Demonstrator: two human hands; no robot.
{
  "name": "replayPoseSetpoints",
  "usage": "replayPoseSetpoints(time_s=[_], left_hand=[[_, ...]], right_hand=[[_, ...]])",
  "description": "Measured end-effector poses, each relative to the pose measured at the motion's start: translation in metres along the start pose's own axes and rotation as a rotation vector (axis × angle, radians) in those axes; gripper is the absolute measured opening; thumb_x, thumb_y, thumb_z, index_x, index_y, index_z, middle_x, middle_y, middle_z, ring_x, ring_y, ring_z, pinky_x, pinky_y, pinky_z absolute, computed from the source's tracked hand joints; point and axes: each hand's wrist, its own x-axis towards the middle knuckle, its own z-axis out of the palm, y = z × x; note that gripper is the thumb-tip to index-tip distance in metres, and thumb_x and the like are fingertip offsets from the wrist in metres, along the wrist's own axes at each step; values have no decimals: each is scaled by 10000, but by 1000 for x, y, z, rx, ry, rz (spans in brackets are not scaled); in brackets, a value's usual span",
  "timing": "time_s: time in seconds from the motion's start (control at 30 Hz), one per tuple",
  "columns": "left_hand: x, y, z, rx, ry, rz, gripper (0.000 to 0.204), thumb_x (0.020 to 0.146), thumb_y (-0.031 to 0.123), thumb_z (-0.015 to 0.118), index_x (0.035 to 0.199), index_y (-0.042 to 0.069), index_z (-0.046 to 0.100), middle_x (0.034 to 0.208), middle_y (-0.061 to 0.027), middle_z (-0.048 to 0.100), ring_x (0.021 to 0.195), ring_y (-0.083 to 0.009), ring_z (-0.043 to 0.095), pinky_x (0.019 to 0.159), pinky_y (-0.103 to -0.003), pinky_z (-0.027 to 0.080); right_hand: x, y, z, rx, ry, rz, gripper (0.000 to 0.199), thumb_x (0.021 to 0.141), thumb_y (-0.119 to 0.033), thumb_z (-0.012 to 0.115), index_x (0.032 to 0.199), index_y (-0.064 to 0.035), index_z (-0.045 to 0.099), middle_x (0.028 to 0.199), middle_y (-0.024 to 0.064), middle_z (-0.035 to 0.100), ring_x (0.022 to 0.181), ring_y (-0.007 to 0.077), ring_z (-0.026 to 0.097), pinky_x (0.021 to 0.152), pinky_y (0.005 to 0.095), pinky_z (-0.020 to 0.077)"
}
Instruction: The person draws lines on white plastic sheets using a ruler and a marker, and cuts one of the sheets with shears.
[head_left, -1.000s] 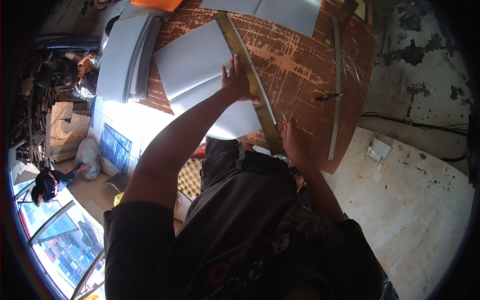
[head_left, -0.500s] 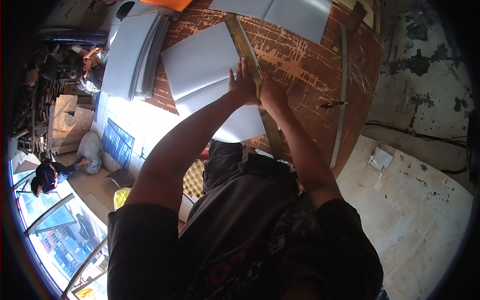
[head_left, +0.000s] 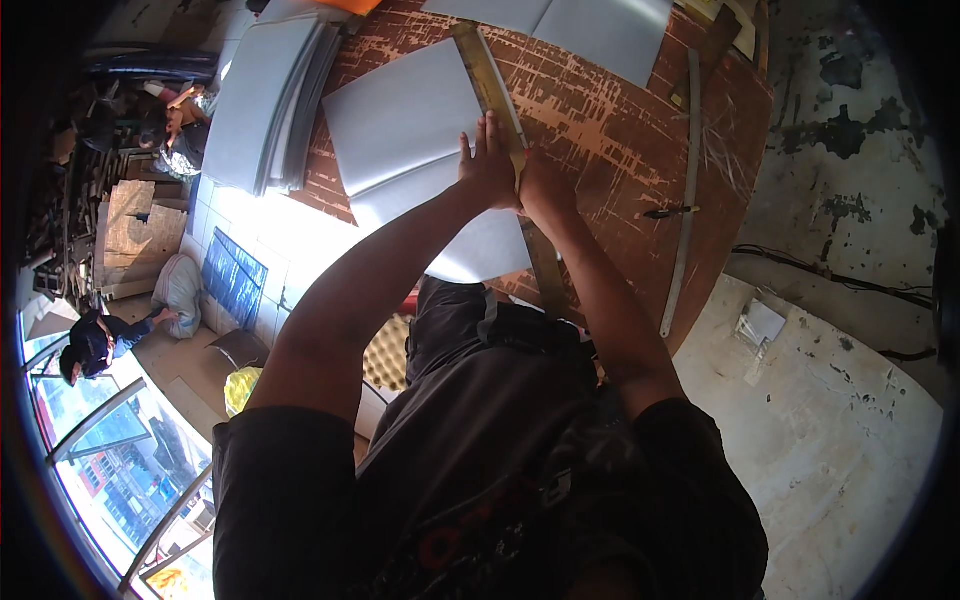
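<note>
A grey sheet (head_left: 400,115) with a crease across it lies on the scratched brown table (head_left: 610,150). Along its right side runs a long, worn yellowish-brown straightedge (head_left: 484,75), slanting toward my body. My left hand (head_left: 488,178) presses down on the sheet and straightedge, fingers stretched and spread. Close against it, at the straightedge's right edge, my right hand (head_left: 547,192) is closed. A small red spot shows by its fingertips, but the thing in its grip is mostly hidden. A narrow strip of sheet shows beyond the straightedge's right side.
A stack of grey sheets (head_left: 262,110) stands at the table's left; another creased grey sheet (head_left: 600,30) lies at the far side. On the right are a metal ruler (head_left: 685,200), a black pen-like tool (head_left: 670,212) and clear plastic scraps (head_left: 722,150). Two people are farther left.
The view has shifted slightly. Both hands stay at nearly the same place on the straightedge, and the sheet keeps its position.
</note>
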Motion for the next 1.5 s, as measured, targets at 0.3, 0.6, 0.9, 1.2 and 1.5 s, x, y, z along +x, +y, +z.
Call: replayPoseSetpoints(time_s=[0.3, 0.6, 0.9, 1.2, 1.5], left_hand=[[-3, 1, -7, -39, -30, 8, 1527, 625, 666, 871, 1592, -98, -29, 1659, -340, -129, 1569, -446, -96, 1229, -655, 77], [-2, 1, -4, 4, -25, 11, 1512, 636, 683, 857, 1589, -110, -8, 1645, -366, -138, 1561, -472, -94, 1223, -664, 79], [-7, 4, -11, 22, -30, 34, 1514, 639, 761, 809, 1575, -141, 33, 1637, -378, -140, 1554, -496, -82, 1223, -664, 96], [-7, 3, -10, 22, -32, 25, 1543, 645, 763, 806, 1567, -146, -33, 1643, -372, -127, 1558, -480, -86, 1230, -650, 99], [-7, 3, -10, 26, -38, 23, 1557, 643, 767, 804, 1565, -143, -60, 1648, -366, -119, 1559, -475, -90, 1231, -651, 83]], right_hand=[[-5, 1, -2, 41, 61, -54, 278, 1017, -211, 497, 1115, 15, 628, 1060, 276, 708, 986, 422, 717, 822, 512, 591], [-25, 20, 7, -81, 56, -143, 395, 938, -247, 653, 1216, 21, 570, 1066, 271, 692, 1006, 450, 692, 840, 513, 562], [-78, 41, 12, -114, 3, -24, 243, 1026, -183, 530, 1141, 29, 564, 952, 272, 685, 912, 454, 686, 770, 531, 560], [-151, 54, 3, -130, -17, 39, 230, 1044, -241, 519, 1120, -24, 521, 864, 260, 684, 856, 451, 690, 733, 558, 546], [-185, 74, 11, -187, -12, 44, 246, 1039, -243, 514, 1171, -35, 506, 875, 267, 693, 849, 468, 688, 740, 567, 542]])
